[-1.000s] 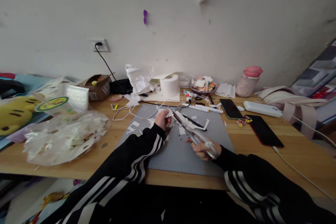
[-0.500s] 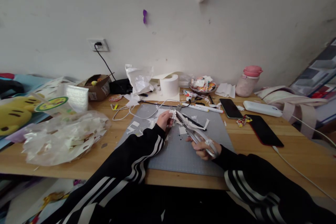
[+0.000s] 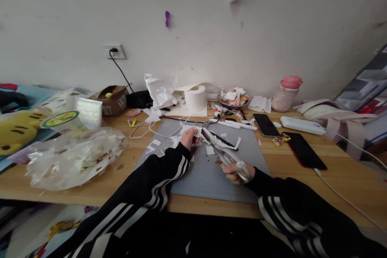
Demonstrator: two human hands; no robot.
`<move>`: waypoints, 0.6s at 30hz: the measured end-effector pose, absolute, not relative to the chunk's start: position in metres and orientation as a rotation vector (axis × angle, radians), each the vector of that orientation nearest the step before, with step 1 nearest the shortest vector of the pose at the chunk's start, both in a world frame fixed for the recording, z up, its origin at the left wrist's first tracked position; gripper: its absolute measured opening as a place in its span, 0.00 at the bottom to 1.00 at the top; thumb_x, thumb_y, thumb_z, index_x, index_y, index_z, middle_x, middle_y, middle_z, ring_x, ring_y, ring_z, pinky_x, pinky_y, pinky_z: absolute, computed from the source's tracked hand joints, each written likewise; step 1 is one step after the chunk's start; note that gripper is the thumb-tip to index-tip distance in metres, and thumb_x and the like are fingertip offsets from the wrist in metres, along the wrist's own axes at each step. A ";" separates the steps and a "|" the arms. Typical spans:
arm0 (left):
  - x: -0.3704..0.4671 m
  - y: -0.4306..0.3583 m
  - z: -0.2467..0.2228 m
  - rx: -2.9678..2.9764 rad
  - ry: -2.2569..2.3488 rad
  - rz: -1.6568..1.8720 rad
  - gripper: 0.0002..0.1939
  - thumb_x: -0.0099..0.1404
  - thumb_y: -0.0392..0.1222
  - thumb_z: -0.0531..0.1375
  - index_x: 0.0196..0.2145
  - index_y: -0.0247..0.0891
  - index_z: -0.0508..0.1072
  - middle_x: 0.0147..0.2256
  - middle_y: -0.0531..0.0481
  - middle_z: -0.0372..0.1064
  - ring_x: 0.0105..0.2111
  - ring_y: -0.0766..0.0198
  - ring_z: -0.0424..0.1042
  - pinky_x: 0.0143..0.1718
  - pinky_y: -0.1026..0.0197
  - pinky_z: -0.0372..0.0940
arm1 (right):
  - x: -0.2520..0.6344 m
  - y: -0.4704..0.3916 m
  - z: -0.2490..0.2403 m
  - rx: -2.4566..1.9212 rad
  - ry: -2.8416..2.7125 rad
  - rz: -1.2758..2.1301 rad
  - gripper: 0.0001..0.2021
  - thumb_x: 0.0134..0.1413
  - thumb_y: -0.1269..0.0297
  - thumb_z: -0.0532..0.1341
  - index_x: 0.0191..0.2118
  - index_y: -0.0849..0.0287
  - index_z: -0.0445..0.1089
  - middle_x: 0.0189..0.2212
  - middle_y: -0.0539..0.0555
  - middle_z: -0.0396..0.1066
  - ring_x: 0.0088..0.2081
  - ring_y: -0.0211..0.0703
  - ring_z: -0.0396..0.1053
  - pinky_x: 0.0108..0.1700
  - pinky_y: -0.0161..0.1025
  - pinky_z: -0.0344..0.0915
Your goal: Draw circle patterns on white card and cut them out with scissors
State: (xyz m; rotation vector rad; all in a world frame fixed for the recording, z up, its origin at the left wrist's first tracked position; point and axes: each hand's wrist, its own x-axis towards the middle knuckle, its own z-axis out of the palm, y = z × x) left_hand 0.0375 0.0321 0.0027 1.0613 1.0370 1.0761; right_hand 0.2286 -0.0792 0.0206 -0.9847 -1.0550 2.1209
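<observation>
Between the fingertips of my left hand [image 3: 189, 138] is a small white paper cutout [image 3: 198, 132] with dark outlines; its exact shape is too small to tell. My right hand [image 3: 234, 170] is closed around the grey handles of a pair of scissors [image 3: 225, 154]. The blades point up and left and meet the cutout's right side. Both hands are above a grey cutting mat [image 3: 211, 183]. White paper scraps [image 3: 210, 150] lie on the mat, and a black pen-like tool [image 3: 224, 141] rests behind the scissors.
Markers [image 3: 232, 123] and a toilet paper roll [image 3: 195, 98] stand or lie behind the mat. Two phones [image 3: 306, 150], a white power bank [image 3: 302, 125] and a pink bottle [image 3: 286, 94] are at right. A clear plastic bag [image 3: 75, 159] of scraps lies left.
Hardly anything differs. The cutout in my left hand is turned slightly against the scissor blades, while my right hand stays in place.
</observation>
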 end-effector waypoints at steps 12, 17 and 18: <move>0.037 0.035 -0.002 1.088 1.092 1.091 0.12 0.68 0.45 0.56 0.43 0.33 0.69 0.36 0.49 0.69 0.30 0.67 0.70 0.29 0.62 0.69 | 0.229 -0.078 0.019 -0.961 -1.055 2.127 0.21 0.28 0.66 0.68 0.36 0.56 0.67 0.14 0.36 0.56 0.10 0.23 0.41 0.11 0.24 0.39; 0.037 0.033 0.001 1.101 1.095 1.103 0.11 0.68 0.45 0.56 0.41 0.32 0.69 0.33 0.51 0.68 0.26 0.70 0.68 0.26 0.65 0.67 | 0.228 -0.079 0.022 -0.985 -1.054 2.119 0.20 0.27 0.67 0.68 0.35 0.55 0.67 0.14 0.36 0.56 0.10 0.22 0.40 0.12 0.25 0.37; 0.037 0.032 0.001 1.104 1.093 1.106 0.11 0.68 0.45 0.56 0.40 0.32 0.69 0.32 0.52 0.68 0.26 0.70 0.68 0.25 0.66 0.67 | 0.227 -0.080 0.023 -0.988 -1.053 2.115 0.20 0.27 0.67 0.68 0.35 0.55 0.68 0.14 0.36 0.55 0.10 0.22 0.40 0.12 0.25 0.37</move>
